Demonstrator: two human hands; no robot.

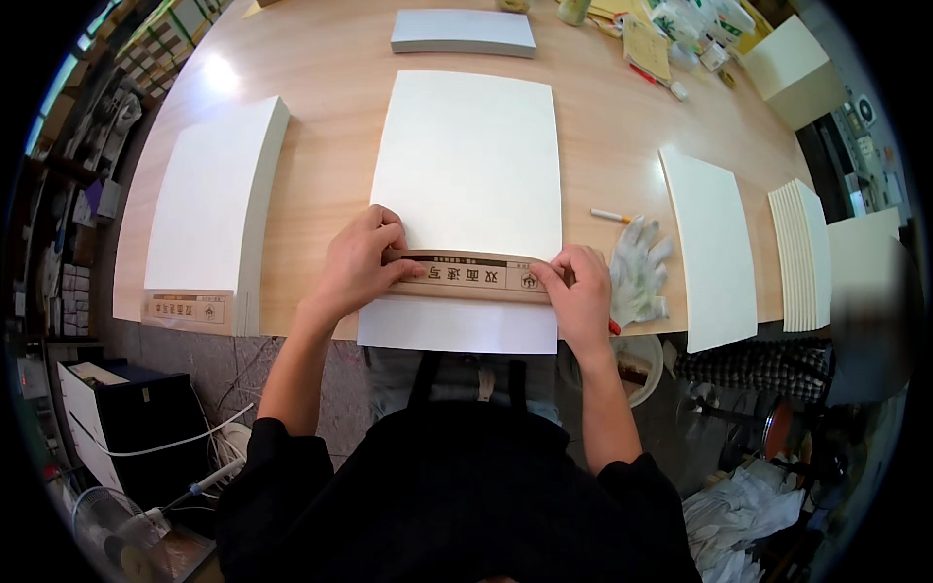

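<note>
A large white pad of paper (466,165) lies in front of me at the near side of the table. Across its lower part runs a brown printed paper band (476,278), below which a white sheet (457,326) reaches past the table edge. My left hand (364,260) pinches the band's left end between thumb and fingers. At the other end, my right hand (577,291) grips the band with the thumb on top. To the left sits a thick stack of white paper (209,199) with a similar brown band (187,307) on its near end.
Right of my hand lie a white glove (638,272) and a small white-and-orange stick (610,215). Farther right are a thin white stack (714,248) and layered pads (799,257). A smaller white stack (464,33) lies at the back. Below the edge hangs a pale bucket (643,367).
</note>
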